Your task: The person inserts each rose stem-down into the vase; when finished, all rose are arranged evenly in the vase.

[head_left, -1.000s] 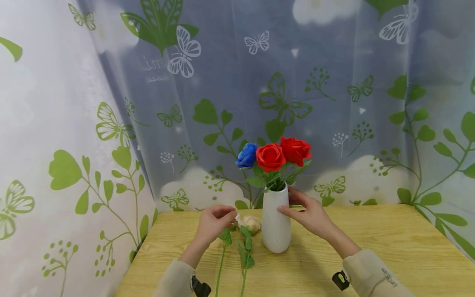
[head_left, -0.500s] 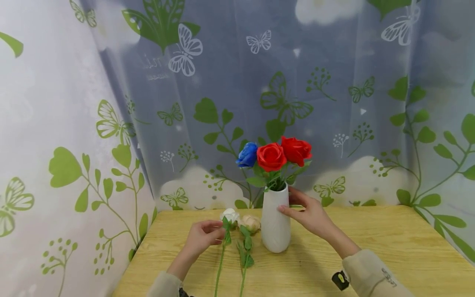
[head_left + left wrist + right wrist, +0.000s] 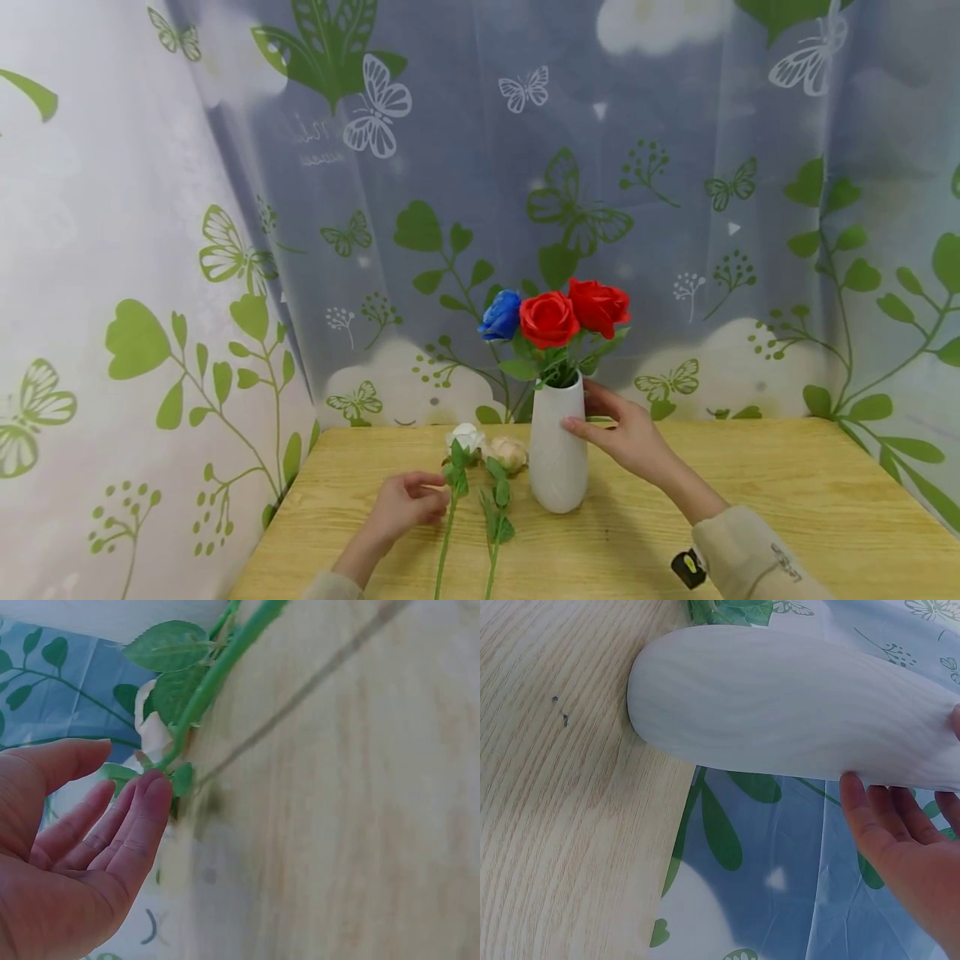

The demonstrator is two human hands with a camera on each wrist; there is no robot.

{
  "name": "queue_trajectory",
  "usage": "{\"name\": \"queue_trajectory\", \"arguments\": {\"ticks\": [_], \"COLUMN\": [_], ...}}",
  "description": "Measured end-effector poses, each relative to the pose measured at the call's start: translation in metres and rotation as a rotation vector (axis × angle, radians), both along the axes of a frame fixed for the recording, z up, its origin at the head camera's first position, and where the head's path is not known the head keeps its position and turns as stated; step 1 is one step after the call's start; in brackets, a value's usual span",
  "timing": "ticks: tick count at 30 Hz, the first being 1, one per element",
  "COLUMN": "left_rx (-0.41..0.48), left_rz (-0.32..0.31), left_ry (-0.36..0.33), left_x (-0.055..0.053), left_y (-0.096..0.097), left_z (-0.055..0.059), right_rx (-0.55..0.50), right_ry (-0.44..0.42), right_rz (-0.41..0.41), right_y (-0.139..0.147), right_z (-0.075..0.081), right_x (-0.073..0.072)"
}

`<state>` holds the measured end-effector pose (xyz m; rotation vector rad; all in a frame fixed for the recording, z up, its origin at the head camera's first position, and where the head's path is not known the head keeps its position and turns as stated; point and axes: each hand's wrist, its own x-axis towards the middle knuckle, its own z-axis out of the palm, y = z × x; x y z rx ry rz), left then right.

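Observation:
A white vase (image 3: 558, 454) stands upright on the table, holding two red roses (image 3: 549, 319) and a blue rose (image 3: 500, 315). My right hand (image 3: 633, 437) grips its upper right side, thumb in front and fingers behind. To the left of the vase lie a white rose (image 3: 467, 438) and a cream rose (image 3: 507, 453), their green stems pointing toward me. Beside the white rose's stem (image 3: 225, 664) is my left hand (image 3: 405, 504), its fingers loosely bent and nothing held. In the left wrist view its fingertips overlap the leaves under the bloom.
The wooden table (image 3: 787, 483) carries all of this. Its far edge meets a blue-grey curtain (image 3: 465, 167) printed with leaves and butterflies, and a paler printed curtain (image 3: 135, 250) hangs along the left side. Dark wrist devices (image 3: 687, 567) show at the right sleeve.
My left hand has drawn back from the white rose's bloom, moving left and toward me, so the bloom now shows. The right hand and the vase have stayed put.

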<state>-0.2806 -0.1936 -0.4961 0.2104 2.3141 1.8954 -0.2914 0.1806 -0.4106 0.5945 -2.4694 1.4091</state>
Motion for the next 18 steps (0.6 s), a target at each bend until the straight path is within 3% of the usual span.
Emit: {"name": "queue_trajectory", "arguments": {"ticks": [10,18], "left_rx": [-0.004,-0.027], "left_rz": [-0.025,-0.053], "left_ry": [-0.016,-0.022], "left_x": [0.005,0.009], "left_y": [0.0,0.003], "left_z": [-0.016,-0.019], "right_rx": [-0.004,0.003], "right_ry": [-0.012,-0.011], "right_rz": [-0.007,-0.019], "right_y": [0.0,0.0], "right_z": [-0.002,-0.002], "right_x": [-0.001,-0.002]}}
